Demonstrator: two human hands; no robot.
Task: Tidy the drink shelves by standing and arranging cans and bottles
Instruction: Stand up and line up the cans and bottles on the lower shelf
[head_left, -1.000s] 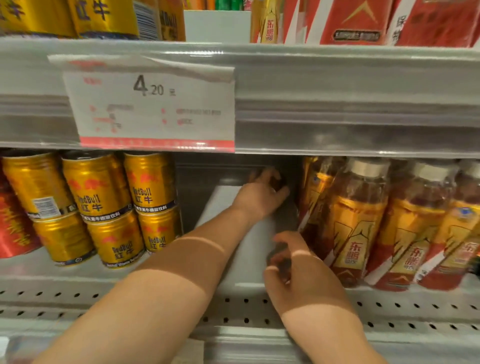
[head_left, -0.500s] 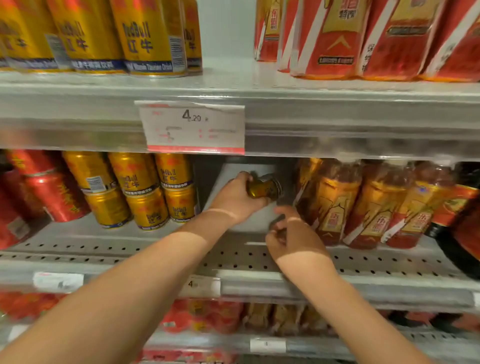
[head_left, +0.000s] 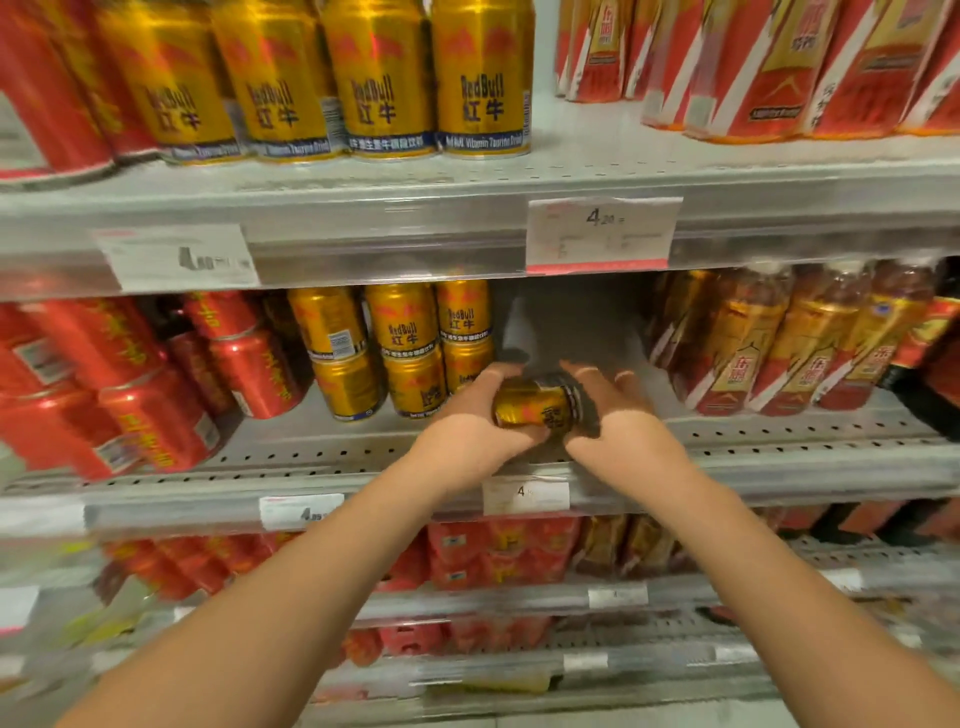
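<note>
A gold Red Bull can (head_left: 535, 408) lies on its side between my two hands, just above the front of the middle shelf (head_left: 779, 436). My left hand (head_left: 475, 423) grips its left end and my right hand (head_left: 615, 415) holds its right end, fingers curled over the top. The can is in front of the gap between the stacked gold cans (head_left: 402, 345) on the left and the amber tea bottles (head_left: 769, 338) on the right. The can's far side is hidden by my fingers.
Red cans (head_left: 130, 374) lean and lie at the left of the middle shelf. Gold cans (head_left: 384, 78) and red cartons (head_left: 779, 62) stand on the upper shelf. Price tags (head_left: 600, 234) hang on the shelf rails. Lower shelves hold red packs (head_left: 498, 551).
My left hand has pulled the gold can out of the back of the gap to the shelf front, and my right hand has come up to hold it too. The view has drawn back.
</note>
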